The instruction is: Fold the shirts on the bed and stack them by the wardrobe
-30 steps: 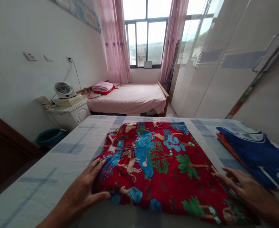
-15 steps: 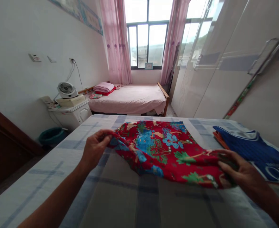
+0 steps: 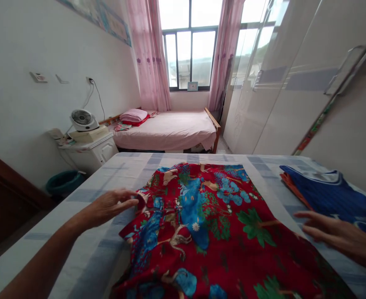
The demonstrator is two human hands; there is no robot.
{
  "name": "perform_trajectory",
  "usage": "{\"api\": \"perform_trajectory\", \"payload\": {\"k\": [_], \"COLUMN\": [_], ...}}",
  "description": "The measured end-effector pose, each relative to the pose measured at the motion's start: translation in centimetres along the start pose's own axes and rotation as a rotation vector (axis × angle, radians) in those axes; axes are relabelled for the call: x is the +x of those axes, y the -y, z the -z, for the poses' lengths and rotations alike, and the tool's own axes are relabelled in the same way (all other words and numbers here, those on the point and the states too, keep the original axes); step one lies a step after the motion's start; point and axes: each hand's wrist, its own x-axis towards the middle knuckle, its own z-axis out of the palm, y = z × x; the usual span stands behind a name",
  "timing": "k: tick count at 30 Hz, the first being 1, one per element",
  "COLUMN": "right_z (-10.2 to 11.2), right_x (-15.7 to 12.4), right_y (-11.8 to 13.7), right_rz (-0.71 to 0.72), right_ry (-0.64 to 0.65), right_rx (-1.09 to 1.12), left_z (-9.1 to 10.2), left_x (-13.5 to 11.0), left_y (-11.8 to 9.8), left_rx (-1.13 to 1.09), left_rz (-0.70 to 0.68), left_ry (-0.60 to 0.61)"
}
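A red printed garment [image 3: 207, 224] with blue trees, green leaves and animals lies spread over the near bed [image 3: 77, 249], its near part running out of the bottom of the view. At its upper left edge is my left hand [image 3: 112, 205], fingers stretched out and fingertips at the cloth, by a small opening in the fabric. My right hand [image 3: 335, 236] hovers off the garment's right side with its fingers apart and nothing in them. Just beyond that hand sits a folded blue jersey [image 3: 323, 195] with white trim, on top of an orange cloth [image 3: 295, 191].
Past the bed's far edge stands a second bed [image 3: 176, 128] with a pink sheet. A white bedside cabinet [image 3: 95, 153] with a small fan [image 3: 83, 119] and a teal bin [image 3: 64, 182] are at the left. A glossy wardrobe [image 3: 282, 104] lines the right side.
Both hands have let go of the garment, which was held bunched and raised at its near edge. It now lies flatter and reaches closer to me. My left hand has moved left and lower.
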Motion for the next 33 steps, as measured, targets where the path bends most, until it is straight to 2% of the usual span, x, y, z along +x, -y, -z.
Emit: {"api": "perform_trajectory", "payload": {"k": [2,3,6,9,15,18,21,24,27,30,33], "right_z": [-0.4,-0.8,-2.7,-5.0,-8.4,-9.4,-9.6,-8.6,-6.7,-5.1,-4.7], "right_x": [4.1,6.3,12.1,16.5,21.9,22.8,22.6,21.8,21.5,22.3,23.8], "right_y": [1.1,1.8,3.5,4.6,6.4,7.1,7.3,7.2,7.5,8.7,10.5], "right_rz": [-0.093,-0.123,-0.130,-0.115,-0.144,-0.147,-0.114,-0.092,-0.105,-0.137,-0.163], "right_ry": [0.155,0.158,0.030,-0.088,-0.140,-0.141,-0.136,-0.204,-0.305,-0.394,-0.438], "right_rx": [0.062,0.084,-0.027,-0.152,-0.167,-0.186,-0.190,-0.178,-0.138,-0.068,-0.067], "left_z": [0.0,-0.1,-1.0,-2.1,-3.8,-4.7,-5.2,-4.2,-1.6,0.6,0.9], "left_x": [3.6,5.5,10.7,14.9,20.3,21.3,20.7,19.1,17.8,17.9,19.4], "left_y": [1.2,1.6,2.4,2.2,0.2,-1.1,-2.2,-2.7,-2.5,-2.4,-2.8], "left_rx": [0.065,0.097,0.156,0.180,0.199,0.188,0.161,0.131,0.059,0.017,0.098], "left_rz": [-0.004,0.014,0.076,0.111,0.143,0.138,0.082,0.035,0.038,0.041,0.077], "left_ry": [-0.134,-0.184,-0.257,-0.272,-0.267,-0.231,-0.212,-0.290,-0.547,-0.836,-0.988]}}
